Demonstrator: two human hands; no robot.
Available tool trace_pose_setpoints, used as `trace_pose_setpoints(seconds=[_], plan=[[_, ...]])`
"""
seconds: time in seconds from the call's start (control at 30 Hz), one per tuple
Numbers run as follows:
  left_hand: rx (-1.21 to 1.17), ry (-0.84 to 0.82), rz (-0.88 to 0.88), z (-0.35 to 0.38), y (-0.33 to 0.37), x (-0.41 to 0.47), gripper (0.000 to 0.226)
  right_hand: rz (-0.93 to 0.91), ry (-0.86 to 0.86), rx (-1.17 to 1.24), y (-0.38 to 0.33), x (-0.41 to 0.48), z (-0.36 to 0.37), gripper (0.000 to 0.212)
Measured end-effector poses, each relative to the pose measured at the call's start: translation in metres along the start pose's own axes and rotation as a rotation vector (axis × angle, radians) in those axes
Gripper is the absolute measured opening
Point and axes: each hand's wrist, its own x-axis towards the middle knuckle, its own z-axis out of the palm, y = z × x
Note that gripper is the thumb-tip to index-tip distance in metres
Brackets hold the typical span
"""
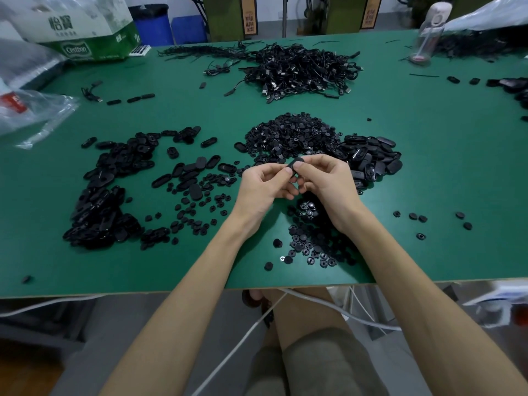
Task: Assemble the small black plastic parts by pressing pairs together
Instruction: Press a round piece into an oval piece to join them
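Observation:
Above the green table (400, 172), my left hand (264, 185) and my right hand (325, 184) meet and together pinch one small black oval part (294, 166) between thumbs and fingertips. Directly behind my hands lies a heap of small round black parts (288, 135). To its right sits a pile of black oval shells (371, 155). More oval shells (108, 195) spread over the left of the table. Small round pieces (311, 241) lie scattered under my right wrist.
A tangle of black cables (300, 70) lies at the back centre. A cardboard box (85, 30) and clear plastic bags (31, 110) stand at the left. A clear bottle (428, 32) is at the back right. White cords (314, 304) hang below the table's front edge.

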Motion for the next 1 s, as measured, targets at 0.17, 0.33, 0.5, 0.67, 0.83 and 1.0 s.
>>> trace_pose_setpoints(seconds=[0.17, 0.33, 0.5, 0.67, 0.83, 1.0], plan=[[0.017, -0.005, 0.004, -0.0008, -0.0016, 0.0007, 0.021, -0.009, 0.006, -0.019, -0.0007, -0.0016, 0.0015, 0.009], [0.062, -0.022, 0.020, 0.0003, -0.0012, 0.0012, 0.020, -0.004, -0.009, -0.036, -0.0018, -0.0029, 0.0031, 0.011], [0.047, -0.030, 0.047, 0.0018, 0.0012, -0.0020, 0.016, -0.010, 0.006, -0.030, -0.0024, -0.0028, 0.0008, 0.012], [-0.035, 0.000, 0.023, 0.0007, 0.0023, -0.0013, 0.026, -0.081, -0.002, -0.046, -0.0043, -0.0041, 0.0007, 0.025], [-0.054, 0.025, 0.016, 0.0002, -0.0002, -0.0009, 0.021, -0.283, 0.022, -0.407, -0.0044, -0.0083, 0.0020, 0.017], [-0.089, 0.040, 0.005, -0.0020, -0.0026, 0.0008, 0.026, -0.344, 0.071, -0.543, -0.0048, -0.0092, 0.0044, 0.016]])
